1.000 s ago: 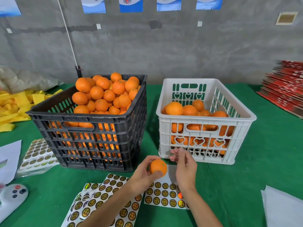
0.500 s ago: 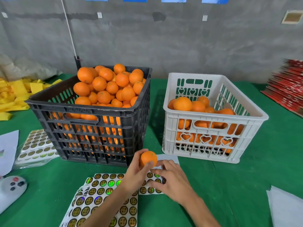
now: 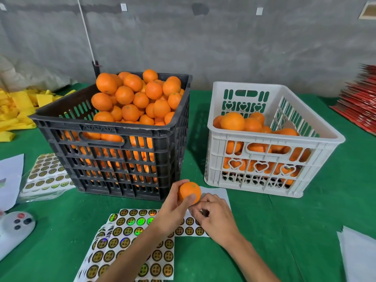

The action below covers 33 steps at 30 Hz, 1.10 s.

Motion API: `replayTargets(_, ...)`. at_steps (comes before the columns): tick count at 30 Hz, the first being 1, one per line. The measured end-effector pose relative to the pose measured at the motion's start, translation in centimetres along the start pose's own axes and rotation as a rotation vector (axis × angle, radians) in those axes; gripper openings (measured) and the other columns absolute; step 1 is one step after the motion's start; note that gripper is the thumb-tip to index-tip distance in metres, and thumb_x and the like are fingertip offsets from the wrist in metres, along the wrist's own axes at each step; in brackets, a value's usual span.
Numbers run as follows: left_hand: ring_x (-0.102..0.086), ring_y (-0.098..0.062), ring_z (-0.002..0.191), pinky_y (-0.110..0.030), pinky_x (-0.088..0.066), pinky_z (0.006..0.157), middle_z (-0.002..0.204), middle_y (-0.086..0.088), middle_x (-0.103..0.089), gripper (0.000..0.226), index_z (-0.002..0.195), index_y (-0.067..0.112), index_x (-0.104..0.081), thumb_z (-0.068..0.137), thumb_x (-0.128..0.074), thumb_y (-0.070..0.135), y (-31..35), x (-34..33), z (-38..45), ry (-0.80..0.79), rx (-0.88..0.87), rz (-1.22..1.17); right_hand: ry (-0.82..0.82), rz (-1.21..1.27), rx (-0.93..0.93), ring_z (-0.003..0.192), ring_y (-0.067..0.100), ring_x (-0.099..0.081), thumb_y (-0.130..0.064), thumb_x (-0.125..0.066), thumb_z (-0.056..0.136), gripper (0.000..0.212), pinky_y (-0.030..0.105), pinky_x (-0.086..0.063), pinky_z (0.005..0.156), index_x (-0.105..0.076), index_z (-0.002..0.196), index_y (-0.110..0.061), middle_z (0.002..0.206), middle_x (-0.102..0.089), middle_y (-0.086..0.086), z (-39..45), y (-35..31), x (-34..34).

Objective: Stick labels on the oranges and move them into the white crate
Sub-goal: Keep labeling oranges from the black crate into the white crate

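On the green table [image 3: 264, 251], left to right: a black crate [image 3: 114, 157] heaped with oranges, the left hand [image 3: 173, 208] gripping an orange [image 3: 189, 191] above the label sheets [image 3: 126, 241], the right hand [image 3: 213, 215] with fingers curled, pinching at a sheet beside it, then the white crate [image 3: 270, 157], partly filled.
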<state>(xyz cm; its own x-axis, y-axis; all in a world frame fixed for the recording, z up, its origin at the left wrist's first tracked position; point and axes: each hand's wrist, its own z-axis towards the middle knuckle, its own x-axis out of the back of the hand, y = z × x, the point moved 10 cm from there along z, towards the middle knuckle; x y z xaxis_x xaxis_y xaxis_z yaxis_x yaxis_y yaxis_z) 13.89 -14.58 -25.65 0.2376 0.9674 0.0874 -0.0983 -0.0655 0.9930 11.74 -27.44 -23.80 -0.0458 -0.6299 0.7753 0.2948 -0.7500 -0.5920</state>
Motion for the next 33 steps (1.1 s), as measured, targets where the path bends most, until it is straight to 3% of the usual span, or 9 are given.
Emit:
replayTargets(4, -0.062, -0.001, 0.093, -0.016, -0.052, 0.086, 0.121, -0.005, -0.058, 0.052, 0.137, 0.043, -0.045, 0.09, -0.061, 0.06, 0.1, 0.1, -0.1, 0.004, -0.013, 0.031, 0.047, 0.178, -0.097, 0.087, 0.006, -0.057, -0.033, -0.068, 0.096, 0.013, 0.028, -0.05, 0.081, -0.075, 0.085, -0.03, 0.095, -0.059, -0.019, -0.1, 0.9, 0.6)
replayTargets(7, -0.059, 0.0, 0.084, -0.013, -0.05, 0.079, 0.121, -0.007, -0.059, 0.049, 0.13, 0.056, -0.046, 0.086, -0.059, 0.069, 0.1, 0.4, -0.2, 0.024, 0.007, 0.05, 0.268, 0.322, -0.211, 0.083, 0.004, -0.061, -0.026, -0.066, 0.097, 0.015, 0.015, -0.049, 0.074, -0.071, 0.084, -0.033, 0.093, -0.059, -0.014, -0.3, 2.4, 3.1)
replayTargets(10, -0.061, -0.002, 0.087, -0.012, -0.051, 0.082, 0.12, -0.003, -0.059, 0.046, 0.13, 0.058, -0.045, 0.088, -0.06, 0.067, -0.1, 0.1, -0.2, -0.001, 0.014, 0.058, 0.469, 0.389, -0.235, 0.075, 0.009, -0.06, -0.03, -0.066, 0.098, 0.01, 0.014, -0.047, 0.07, -0.072, 0.09, -0.031, 0.091, -0.056, -0.015, -1.0, 2.8, 5.2)
replayTargets(16, -0.063, -0.006, 0.09, -0.023, -0.055, 0.087, 0.11, 0.012, -0.063, 0.045, 0.133, 0.052, -0.046, 0.092, -0.063, 0.062, 0.4, -0.5, -0.5, -0.012, -0.026, 0.014, 0.4, 0.543, -0.064, 0.083, 0.015, -0.061, -0.034, -0.069, 0.097, 0.011, 0.024, -0.052, 0.071, -0.078, 0.101, -0.03, 0.095, -0.059, -0.01, -0.8, 0.2, 4.0)
replayTargets(22, -0.067, -0.011, 0.106, -0.02, -0.053, 0.09, 0.123, 0.007, -0.063, 0.054, 0.133, 0.052, -0.048, 0.085, -0.063, 0.073, 0.8, 0.5, -0.6, 0.063, -0.001, 0.039, 0.289, 0.525, -0.01, 0.108, 0.012, -0.063, -0.05, -0.041, 0.107, 0.042, 0.034, -0.058, 0.083, -0.073, 0.122, -0.029, 0.116, -0.061, -0.015, -0.6, -0.3, 3.3)
replayTargets(25, -0.067, -0.012, 0.112, -0.021, -0.052, 0.094, 0.127, 0.006, -0.063, 0.057, 0.137, 0.044, -0.049, 0.088, -0.064, 0.068, 2.0, 0.4, -0.8, 0.094, -0.037, 0.045, 0.359, 0.561, -0.051, 0.12, 0.007, -0.06, -0.048, -0.036, 0.109, 0.041, 0.027, -0.052, 0.097, -0.06, 0.138, -0.033, 0.129, -0.061, -0.021, -0.9, 0.6, 3.8)
replayTargets(27, -0.067, -0.012, 0.114, -0.023, -0.053, 0.096, 0.13, 0.004, -0.063, 0.057, 0.138, 0.042, -0.05, 0.088, -0.065, 0.066, 3.4, 0.6, -1.1, 0.138, -0.069, 0.04, 0.429, 0.618, -0.113, 0.117, 0.005, -0.062, -0.052, -0.033, 0.107, 0.044, 0.023, -0.05, 0.096, -0.048, 0.146, -0.039, 0.134, -0.06, -0.025, -1.2, 1.6, 4.4)
replayTargets(30, -0.068, -0.016, 0.113, -0.032, -0.056, 0.097, 0.131, 0.001, -0.061, 0.056, 0.137, 0.039, -0.053, 0.088, -0.07, 0.059, 6.2, 0.6, -1.0, 0.156, -0.119, 0.025, 0.476, 0.669, -0.171, 0.103, 0.005, -0.068, -0.056, -0.03, 0.107, 0.043, 0.018, -0.052, 0.086, -0.045, 0.145, -0.041, 0.129, -0.061, -0.028, -1.5, 2.3, 4.7)
replayTargets(33, -0.069, -0.023, 0.11, -0.035, -0.058, 0.093, 0.129, -0.005, -0.063, 0.054, 0.137, 0.029, -0.052, 0.09, -0.079, 0.034, 10.6, -0.1, -0.4, 0.149, -0.196, -0.033, 0.499, 0.696, -0.217, 0.095, 0.008, -0.067, -0.062, -0.028, 0.105, 0.044, 0.02, -0.052, 0.079, -0.042, 0.143, -0.045, 0.122, -0.064, -0.027, -1.6, 3.0, 4.7)
